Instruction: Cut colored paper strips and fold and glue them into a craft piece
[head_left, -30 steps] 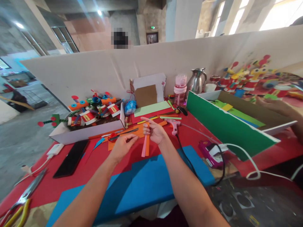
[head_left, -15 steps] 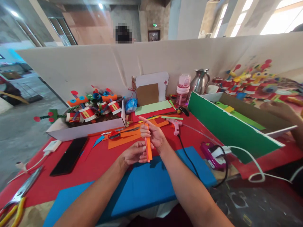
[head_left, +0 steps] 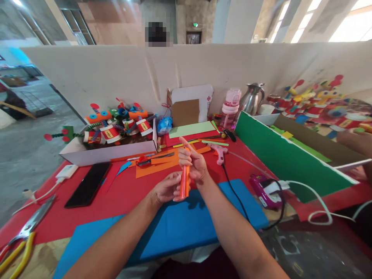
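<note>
Fingers of the left hand point(head_left: 165, 188), below the centre of the frame, close around the lower part of some orange and reddish strips point(head_left: 185, 185); just beside, the right hand point(head_left: 196, 164) grips their top, index finger stretched toward the upper left; right of centre lies a pink glue gun point(head_left: 219, 152), then a purple socket block point(head_left: 263, 192) at lower right

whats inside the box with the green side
Inside the green-sided box, green paper and a small yellow piece show. The near wall hides part of the floor, and whatever lies under the paper is covered.
</note>
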The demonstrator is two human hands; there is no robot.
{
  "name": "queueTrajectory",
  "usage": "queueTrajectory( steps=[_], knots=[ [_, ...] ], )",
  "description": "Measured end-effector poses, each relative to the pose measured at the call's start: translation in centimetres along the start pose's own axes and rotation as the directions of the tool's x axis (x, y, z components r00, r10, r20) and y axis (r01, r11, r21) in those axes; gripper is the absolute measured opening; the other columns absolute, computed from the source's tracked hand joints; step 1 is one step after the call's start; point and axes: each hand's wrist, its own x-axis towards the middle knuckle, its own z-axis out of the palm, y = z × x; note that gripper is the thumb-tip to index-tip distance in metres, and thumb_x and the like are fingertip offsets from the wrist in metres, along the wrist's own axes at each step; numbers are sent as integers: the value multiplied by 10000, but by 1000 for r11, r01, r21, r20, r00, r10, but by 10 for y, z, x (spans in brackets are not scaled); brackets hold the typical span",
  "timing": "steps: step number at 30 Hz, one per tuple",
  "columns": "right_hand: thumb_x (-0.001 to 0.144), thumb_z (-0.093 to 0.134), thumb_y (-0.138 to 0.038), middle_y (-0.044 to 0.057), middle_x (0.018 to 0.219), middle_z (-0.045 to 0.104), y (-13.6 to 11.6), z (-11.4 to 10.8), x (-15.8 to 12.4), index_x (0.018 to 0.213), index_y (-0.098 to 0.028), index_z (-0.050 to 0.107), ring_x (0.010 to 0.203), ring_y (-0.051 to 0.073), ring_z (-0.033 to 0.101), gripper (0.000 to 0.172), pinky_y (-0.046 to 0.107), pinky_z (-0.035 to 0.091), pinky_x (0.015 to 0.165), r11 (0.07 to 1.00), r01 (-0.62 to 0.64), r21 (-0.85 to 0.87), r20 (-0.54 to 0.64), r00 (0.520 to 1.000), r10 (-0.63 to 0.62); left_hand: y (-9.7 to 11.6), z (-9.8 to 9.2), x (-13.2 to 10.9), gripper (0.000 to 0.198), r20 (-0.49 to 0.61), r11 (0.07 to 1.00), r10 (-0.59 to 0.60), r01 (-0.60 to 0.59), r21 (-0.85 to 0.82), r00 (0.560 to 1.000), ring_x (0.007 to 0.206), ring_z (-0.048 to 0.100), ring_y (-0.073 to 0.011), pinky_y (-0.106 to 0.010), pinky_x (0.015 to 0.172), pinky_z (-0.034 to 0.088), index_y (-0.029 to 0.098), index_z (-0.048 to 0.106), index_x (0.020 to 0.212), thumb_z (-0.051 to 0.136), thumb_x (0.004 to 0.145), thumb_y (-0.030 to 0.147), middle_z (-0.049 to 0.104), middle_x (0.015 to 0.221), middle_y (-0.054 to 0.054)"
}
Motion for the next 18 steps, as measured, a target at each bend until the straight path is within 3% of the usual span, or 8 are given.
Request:
queueTrajectory(
  steps=[3, 6, 8, 10, 14, 18],
  knots=[
    [805, 442, -45, -48, 660, 345, 0, 0, -1, 1265, -298, 493, 479, 74, 261, 528, 111, 297, 381, 999, 22, -32, -33, 999, -23, 0, 6, 1, 308, 127, 998, -11, 19, -65, 992, 396, 263, -37, -144, 309, 262, 148, 567, 820, 734, 715, 385, 365, 537, 63],
    [803, 461, -71, -34, 700, 445, 2, -1, 1, 1235, -282, 518, 524, 76, 367, 484, 139, 386, 450, 997, 7, -73, -30, 999, -10, 2, 8, 3, 310, 144, 1000, 15, -13, -15, 989, 391, 263, -35, -146, 323, 256, 145, 523, 676, 725, 731, 374, 347, 490, 64],
    [810, 490, -116, -8, 792, 546, 5, -3, 5, 1184, -263, 546, 632, 84, 491, 406, 179, 463, 565, 989, -41, -140, -25, 999, 37, 7, 6, 2, 326, 85, 995, 87, -90, 34, 993, 396, 279, -32, -155, 341, 262, 135, 522, 635, 733, 725, 368, 372, 487, 55],
    [807, 537, -160, 12, 876, 606, 9, -5, 10, 1106, -238, 578, 747, 101, 566, 312, 215, 490, 668, 967, -65, -248, -58, 997, 52, 16, 2, 1, 309, -42, 974, 220, -217, 59, 975, 412, 292, -28, -159, 365, 273, 129, 546, 647, 755, 702, 351, 408, 522, 48],
    [818, 597, -298, 12, 808, 623, 18, -2, 15, 913, -191, 618, 742, 113, 591, 144, 251, 488, 744, 886, 56, -459, -57, 994, -93, 39, -9, -2, 324, -299, 879, 474, -462, 114, 828, 430, 293, -28, -161, 398, 280, 151, 549, 667, 789, 655, 370, 373, 543, 68],
    [802, 629, -398, 3, 770, 600, 27, 8, 9, 803, -191, 598, 681, 113, 569, 209, 273, 479, 727, 729, 212, -652, 51, 970, -236, 53, -22, -5, 365, -409, 779, 615, -600, 181, 674, 437, 317, -31, -186, 429, 304, 165, 517, 632, 800, 637, 394, 443, 577, 59]
  ],
)
